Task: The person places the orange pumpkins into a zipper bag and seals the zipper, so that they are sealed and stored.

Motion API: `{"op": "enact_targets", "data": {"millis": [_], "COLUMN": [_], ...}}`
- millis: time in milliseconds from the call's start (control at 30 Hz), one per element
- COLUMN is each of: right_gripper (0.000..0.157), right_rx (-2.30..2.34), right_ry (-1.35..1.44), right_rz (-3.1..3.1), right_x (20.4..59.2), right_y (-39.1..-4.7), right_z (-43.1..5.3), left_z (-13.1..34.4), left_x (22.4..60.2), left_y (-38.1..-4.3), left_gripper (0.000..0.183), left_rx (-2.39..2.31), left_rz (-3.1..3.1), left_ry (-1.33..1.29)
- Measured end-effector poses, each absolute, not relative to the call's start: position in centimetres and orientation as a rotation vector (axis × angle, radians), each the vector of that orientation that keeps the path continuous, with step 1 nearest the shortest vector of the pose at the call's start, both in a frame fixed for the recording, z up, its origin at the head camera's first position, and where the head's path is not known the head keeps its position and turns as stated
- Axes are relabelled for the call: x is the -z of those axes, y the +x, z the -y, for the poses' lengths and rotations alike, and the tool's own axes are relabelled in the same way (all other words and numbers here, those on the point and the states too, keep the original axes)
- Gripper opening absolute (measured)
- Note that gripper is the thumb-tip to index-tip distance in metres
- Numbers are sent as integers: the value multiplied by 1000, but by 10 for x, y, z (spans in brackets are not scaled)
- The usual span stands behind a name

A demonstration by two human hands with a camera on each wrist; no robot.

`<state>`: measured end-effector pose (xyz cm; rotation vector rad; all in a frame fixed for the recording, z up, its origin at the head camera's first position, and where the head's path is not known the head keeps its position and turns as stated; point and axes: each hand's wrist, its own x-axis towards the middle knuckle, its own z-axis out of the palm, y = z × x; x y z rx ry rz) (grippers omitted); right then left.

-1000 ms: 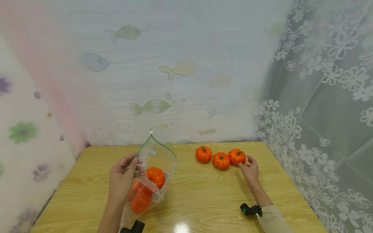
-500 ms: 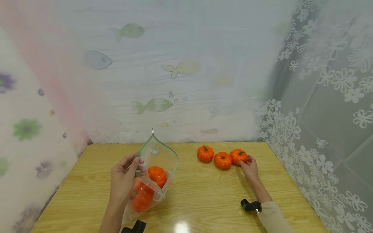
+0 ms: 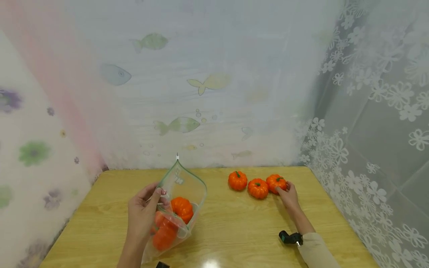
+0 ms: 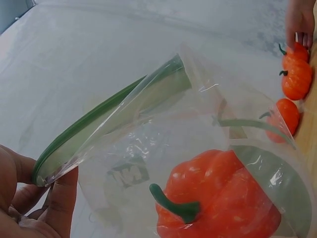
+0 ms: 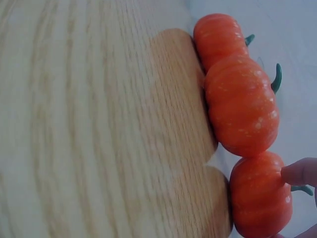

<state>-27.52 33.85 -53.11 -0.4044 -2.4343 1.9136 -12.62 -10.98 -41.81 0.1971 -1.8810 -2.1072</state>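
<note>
In the head view my left hand (image 3: 144, 210) pinches the rim of a clear zip bag (image 3: 191, 186) with a green edge, its mouth spread. Inside lies an orange toy pumpkin (image 3: 182, 209), with more orange showing blurred through the plastic (image 3: 164, 232). The left wrist view shows a green-stemmed pumpkin (image 4: 213, 198) behind the film. On the right, my right hand (image 3: 289, 197) holds the rightmost pumpkin (image 3: 275, 182) by its side, thumb in front and fingers behind. That pumpkin (image 5: 260, 196) sits on the table, touching the middle pumpkin (image 5: 242, 104).
Beside it stand the middle pumpkin (image 3: 258, 188) and the left pumpkin (image 3: 237, 181) on the wooden table (image 3: 228, 230). A fish-patterned curtain (image 3: 214, 111) hangs behind the table's back edge. A floral lace curtain (image 3: 362, 178) borders the right side.
My right hand has closed in on the rightmost pumpkin, its fingers now around the side. The left hand keeps its hold on the bag. The head view has shifted slightly.
</note>
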Motion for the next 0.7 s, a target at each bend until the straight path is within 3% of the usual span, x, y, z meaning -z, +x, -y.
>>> {"op": "enact_targets", "data": {"millis": [233, 467, 700], "right_gripper": [86, 78, 79], "right_rx": [-1876, -1845, -1818], "right_ry": [-398, -317, -351], "right_rz": [2456, 2461, 2417], "right_x": [532, 530, 533], "right_y": [-278, -274, -268], "right_z": [-338, -338, -338], "left_z": [111, 110, 110], "left_x": [419, 420, 421], "left_y": [-126, -123, -119], "left_gripper": [25, 25, 25], "left_rx": [2109, 2113, 2110], "left_rz": [1851, 1835, 1844], "left_ry": [197, 210, 219]}}
